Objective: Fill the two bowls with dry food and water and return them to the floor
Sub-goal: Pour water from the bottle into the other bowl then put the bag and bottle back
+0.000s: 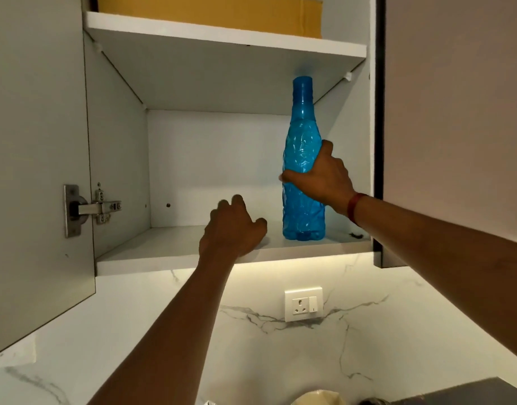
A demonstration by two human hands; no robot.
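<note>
— Where's the blue water bottle [301, 133]?
— Upright on the cabinet shelf [163, 252], right side; the right hand [324, 179] grips its middle.
— The left hand [232, 229]?
— Left of it, resting on the shelf's near edge, loosely curled, empty.

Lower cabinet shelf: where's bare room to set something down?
Free: the lower shelf between the cabinet's left wall and the left hand resting on its front edge. Crowded: the right end, where the right hand holds the blue bottle and a small dark thing lies. A yellow box occupies the upper shelf.
</note>
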